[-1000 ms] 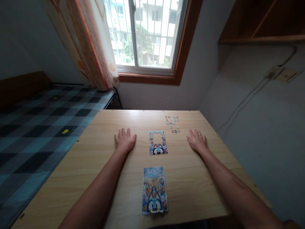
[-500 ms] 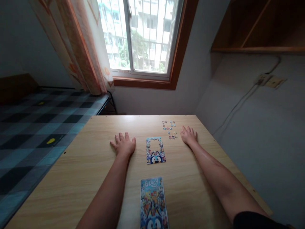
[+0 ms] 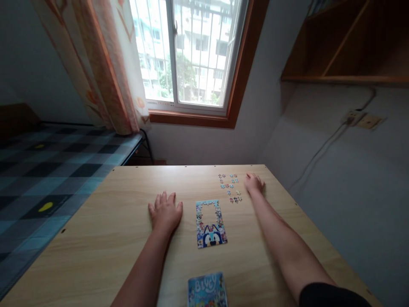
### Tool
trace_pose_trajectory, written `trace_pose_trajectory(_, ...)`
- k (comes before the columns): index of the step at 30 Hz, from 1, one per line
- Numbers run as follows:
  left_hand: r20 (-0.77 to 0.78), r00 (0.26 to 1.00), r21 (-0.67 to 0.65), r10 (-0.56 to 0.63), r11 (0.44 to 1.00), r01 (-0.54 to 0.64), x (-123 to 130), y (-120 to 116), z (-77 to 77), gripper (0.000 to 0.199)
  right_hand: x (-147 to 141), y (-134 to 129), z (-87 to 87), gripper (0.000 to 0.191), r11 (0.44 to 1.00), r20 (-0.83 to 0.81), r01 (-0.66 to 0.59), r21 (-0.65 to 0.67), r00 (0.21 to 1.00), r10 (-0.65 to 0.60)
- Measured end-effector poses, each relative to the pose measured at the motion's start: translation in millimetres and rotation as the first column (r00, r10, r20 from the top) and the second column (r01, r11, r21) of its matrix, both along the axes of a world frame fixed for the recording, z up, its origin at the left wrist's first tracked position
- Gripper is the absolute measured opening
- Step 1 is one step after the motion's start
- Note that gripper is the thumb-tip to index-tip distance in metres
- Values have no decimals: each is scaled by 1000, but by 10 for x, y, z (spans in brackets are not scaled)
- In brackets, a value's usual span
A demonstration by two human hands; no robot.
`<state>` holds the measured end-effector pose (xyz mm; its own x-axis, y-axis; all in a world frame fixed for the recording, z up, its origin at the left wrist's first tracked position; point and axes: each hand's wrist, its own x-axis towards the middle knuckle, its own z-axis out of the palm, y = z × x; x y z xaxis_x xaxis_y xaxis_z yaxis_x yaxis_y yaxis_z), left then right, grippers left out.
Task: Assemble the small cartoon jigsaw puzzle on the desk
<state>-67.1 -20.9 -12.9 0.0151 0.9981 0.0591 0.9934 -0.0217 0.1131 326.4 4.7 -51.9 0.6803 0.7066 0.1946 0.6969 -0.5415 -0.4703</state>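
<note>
A: State of the hands?
B: Left hand point(image 3: 165, 212): palm down on the worktop point(image 3: 89, 238), fingers spread wide, holding nothing. Right hand point(image 3: 254, 182): back upward near the far right corner, fingers partly bent. Fingertips too small to read; cannot tell how far open it is or whether it has hold of anything.

A: Position of the puzzle point(image 3: 211, 238)?
B: Flat on the worktop, to the right of the left hand and apart from it. Border is assembled, with a blue dog-like face along the near end. Bare wood shows through the gap in its upper middle.

A: Loose pieces point(image 3: 227, 186)?
B: In small groups beyond the puzzle and slightly right of it, just left of the right hand. Mostly pale blue; the nearest group is darker.

A: Nearer the wearer?
B: A BLUEY picture point(image 3: 207, 288), cut off by the lower edge of view, in line with the puzzle. Box or sheet: cannot tell.

A: Surroundings?
B: Barred window point(image 3: 201, 55) beyond the worktop, patterned curtain point(image 3: 108, 85) at its left, checked bed point(image 3: 64, 149) below that. Wooden shelf point(image 3: 348, 79) at upper right.
</note>
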Motion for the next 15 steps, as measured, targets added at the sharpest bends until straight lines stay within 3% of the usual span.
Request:
trace_pose_trajectory(8, -5, 1000, 13, 15, 1000, -15, 7, -42, 27, 53, 143, -21, -129, 42, 933, -6, -142, 332, 988, 152)
trace_pose_trajectory(15, -23, 1000, 22, 20, 1000, -20, 2, -29, 16, 52, 42, -6, -149, 32, 858, 68, -276, 433, 959, 274)
